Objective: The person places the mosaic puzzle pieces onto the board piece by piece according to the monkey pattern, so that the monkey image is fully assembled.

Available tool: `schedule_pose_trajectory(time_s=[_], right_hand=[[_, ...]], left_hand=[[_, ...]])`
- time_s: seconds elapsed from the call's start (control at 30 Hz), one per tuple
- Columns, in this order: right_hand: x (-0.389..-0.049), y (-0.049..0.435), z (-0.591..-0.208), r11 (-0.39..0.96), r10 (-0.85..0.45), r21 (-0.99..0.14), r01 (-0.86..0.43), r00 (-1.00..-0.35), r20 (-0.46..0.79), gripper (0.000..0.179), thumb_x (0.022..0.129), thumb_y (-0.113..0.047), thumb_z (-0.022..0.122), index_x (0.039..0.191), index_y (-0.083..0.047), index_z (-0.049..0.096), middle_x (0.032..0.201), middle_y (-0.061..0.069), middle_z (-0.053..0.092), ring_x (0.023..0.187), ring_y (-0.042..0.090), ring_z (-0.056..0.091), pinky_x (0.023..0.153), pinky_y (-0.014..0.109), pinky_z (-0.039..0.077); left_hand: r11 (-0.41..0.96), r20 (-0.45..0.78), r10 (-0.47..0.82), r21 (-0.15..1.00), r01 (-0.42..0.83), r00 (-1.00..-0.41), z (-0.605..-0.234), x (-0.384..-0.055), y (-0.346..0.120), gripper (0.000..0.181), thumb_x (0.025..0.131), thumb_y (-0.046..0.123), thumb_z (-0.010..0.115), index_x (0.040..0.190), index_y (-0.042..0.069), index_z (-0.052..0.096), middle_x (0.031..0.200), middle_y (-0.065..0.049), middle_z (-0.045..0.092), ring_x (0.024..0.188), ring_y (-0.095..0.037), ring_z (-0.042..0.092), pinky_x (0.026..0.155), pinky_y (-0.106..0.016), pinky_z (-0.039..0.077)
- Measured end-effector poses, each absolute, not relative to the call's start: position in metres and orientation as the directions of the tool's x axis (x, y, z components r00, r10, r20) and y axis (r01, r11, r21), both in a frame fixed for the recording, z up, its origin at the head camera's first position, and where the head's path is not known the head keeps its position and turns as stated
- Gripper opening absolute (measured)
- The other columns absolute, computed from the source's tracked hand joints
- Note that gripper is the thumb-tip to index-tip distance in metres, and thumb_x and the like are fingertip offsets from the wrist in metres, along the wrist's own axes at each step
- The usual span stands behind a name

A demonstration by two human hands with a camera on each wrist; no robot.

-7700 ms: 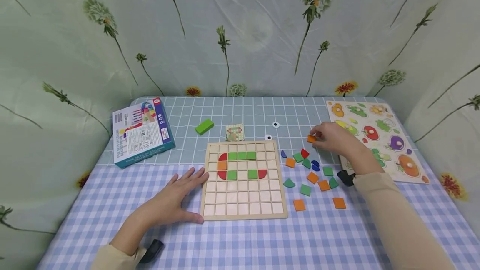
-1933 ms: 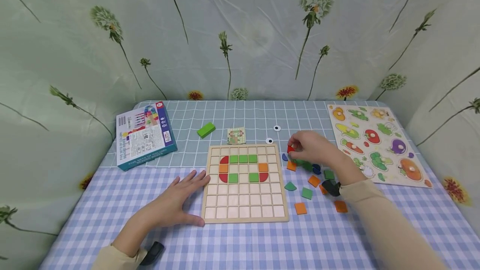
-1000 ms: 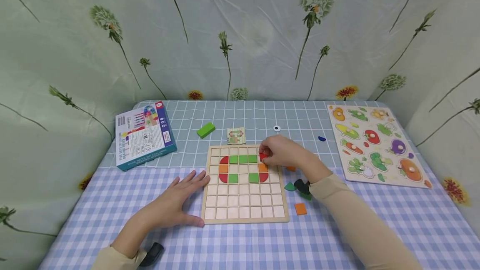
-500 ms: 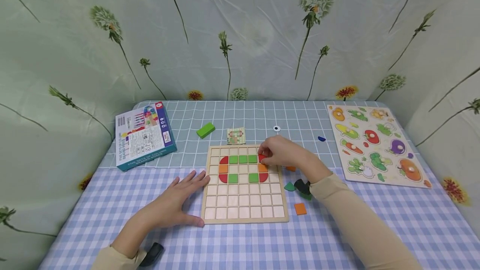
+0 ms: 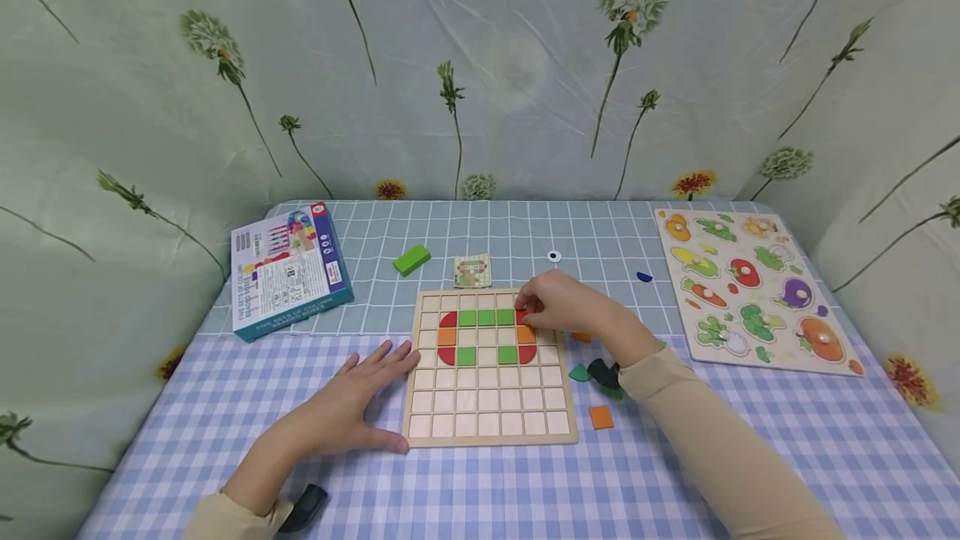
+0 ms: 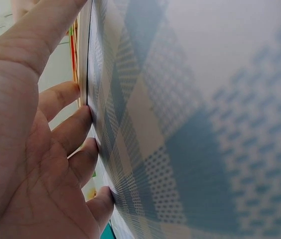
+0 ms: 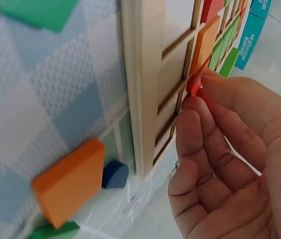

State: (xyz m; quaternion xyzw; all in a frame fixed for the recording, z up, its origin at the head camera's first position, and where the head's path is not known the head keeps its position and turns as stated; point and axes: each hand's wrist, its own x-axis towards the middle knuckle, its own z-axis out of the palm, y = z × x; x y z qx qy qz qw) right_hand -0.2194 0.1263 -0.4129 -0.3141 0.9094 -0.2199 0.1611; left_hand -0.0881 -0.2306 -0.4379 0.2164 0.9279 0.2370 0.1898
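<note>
The right hand [image 5: 573,307] pinches a red quarter-circle tile [image 7: 197,82] between thumb and fingertips, at a cell of the wooden grid board [image 5: 487,400]. That cell lies right of a row of green square tiles [image 5: 486,318] and above an orange square tile [image 5: 527,336]. Fingers partly cover the red tile in the head view. Against the board's left edge rests the left hand [image 5: 348,402], its fingers spread and touching the frame. Other red quarter-circles [image 5: 447,320] and another orange square [image 5: 447,337] sit in the board's cells.
Loose tiles lie right of the board, including an orange square [image 5: 601,417] and a green quarter-circle [image 5: 580,372]; the right arm hides others. Behind are a pattern card [image 5: 472,271], a green block [image 5: 412,260] and an eye disc [image 5: 553,257]. A box [image 5: 291,269] and vegetable puzzle [image 5: 750,298] flank them.
An orange square came onto the board's right side. The right hand then took a red quarter-circle from the loose tiles and carried it left to the board. The left hand stayed put.
</note>
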Motion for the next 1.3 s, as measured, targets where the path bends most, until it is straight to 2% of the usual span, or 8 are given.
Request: schedule_pose_trajectory(time_s=[0.13, 0.37, 0.47, 0.53, 0.67, 0.77, 1.0, 1.3], right_hand=[[-0.226, 0.137, -0.409, 0.721, -0.613, -0.511, -0.469, -0.776, -0.152, 0.019, 0.102, -0.016, 0.074, 0.117, -0.006, 0.078, 0.092, 0.002, 0.074, 0.08, 0.013, 0.06, 0.076, 0.027, 0.055], [-0.258, 0.174, -0.412, 0.796, -0.442, -0.513, -0.321, -0.887, -0.131, 0.032, 0.102, -0.012, 0.071, 0.132, -0.001, 0.07, 0.1, 0.013, 0.071, 0.085, 0.023, 0.061, 0.08, 0.035, 0.056], [-0.268, 0.183, -0.417, 0.822, -0.4, -0.493, -0.285, -0.906, -0.143, 0.036, 0.102, -0.011, 0.071, 0.136, -0.001, 0.069, 0.108, 0.017, 0.071, 0.092, 0.027, 0.061, 0.085, 0.038, 0.058], [-0.271, 0.183, -0.418, 0.817, -0.421, -0.487, -0.308, -0.896, -0.139, 0.036, 0.101, -0.009, 0.071, 0.136, -0.001, 0.069, 0.111, 0.017, 0.072, 0.096, 0.028, 0.062, 0.089, 0.041, 0.059], [-0.271, 0.175, -0.418, 0.78, -0.514, -0.479, -0.403, -0.849, -0.123, 0.03, 0.1, -0.008, 0.072, 0.13, -0.003, 0.074, 0.11, 0.015, 0.074, 0.097, 0.026, 0.064, 0.093, 0.043, 0.061], [-0.27, 0.166, -0.417, 0.761, -0.553, -0.476, -0.441, -0.824, -0.122, 0.025, 0.101, -0.012, 0.073, 0.125, -0.005, 0.077, 0.105, 0.012, 0.076, 0.091, 0.023, 0.065, 0.089, 0.04, 0.062], [-0.27, 0.148, -0.418, 0.802, -0.508, -0.448, -0.395, -0.845, -0.164, 0.024, 0.101, -0.028, 0.076, 0.114, -0.007, 0.077, 0.097, 0.008, 0.075, 0.083, 0.019, 0.062, 0.081, 0.035, 0.058], [-0.273, 0.138, -0.42, 0.821, -0.476, -0.443, -0.361, -0.86, -0.182, 0.017, 0.098, -0.024, 0.08, 0.102, -0.008, 0.076, 0.093, 0.007, 0.073, 0.081, 0.019, 0.06, 0.078, 0.033, 0.054]], left_hand=[[0.789, -0.247, 0.495, 0.528, 0.312, -0.833, -0.438, -0.088, -0.23, 0.116, 0.075, 0.069, 0.087, 0.169, 0.025, 0.036, 0.18, -0.002, 0.026, 0.168, -0.041, 0.015, 0.127, -0.08, 0.009], [0.792, -0.25, 0.492, 0.526, 0.31, -0.834, -0.438, -0.089, -0.231, 0.116, 0.075, 0.07, 0.087, 0.169, 0.025, 0.036, 0.18, -0.002, 0.027, 0.168, -0.041, 0.015, 0.127, -0.079, 0.009], [0.793, -0.252, 0.491, 0.525, 0.308, -0.834, -0.439, -0.089, -0.231, 0.117, 0.074, 0.07, 0.087, 0.169, 0.025, 0.036, 0.179, -0.003, 0.027, 0.168, -0.041, 0.015, 0.127, -0.079, 0.009], [0.792, -0.251, 0.492, 0.525, 0.31, -0.834, -0.439, -0.088, -0.231, 0.117, 0.075, 0.07, 0.087, 0.169, 0.025, 0.036, 0.179, -0.003, 0.027, 0.168, -0.04, 0.015, 0.128, -0.079, 0.009], [0.79, -0.243, 0.499, 0.522, 0.322, -0.832, -0.44, -0.089, -0.231, 0.117, 0.075, 0.07, 0.086, 0.17, 0.025, 0.036, 0.179, -0.003, 0.027, 0.168, -0.041, 0.016, 0.128, -0.079, 0.01], [0.791, -0.233, 0.501, 0.514, 0.332, -0.833, -0.441, -0.09, -0.231, 0.117, 0.075, 0.072, 0.085, 0.17, 0.025, 0.035, 0.179, -0.003, 0.027, 0.168, -0.041, 0.017, 0.128, -0.079, 0.011], [0.794, -0.23, 0.497, 0.51, 0.331, -0.837, -0.441, -0.089, -0.232, 0.118, 0.074, 0.072, 0.086, 0.17, 0.024, 0.036, 0.179, -0.003, 0.027, 0.168, -0.041, 0.017, 0.128, -0.079, 0.011], [0.789, -0.236, 0.5, 0.521, 0.326, -0.833, -0.441, -0.089, -0.232, 0.117, 0.075, 0.071, 0.086, 0.169, 0.024, 0.036, 0.179, -0.003, 0.027, 0.168, -0.041, 0.017, 0.127, -0.079, 0.01]])
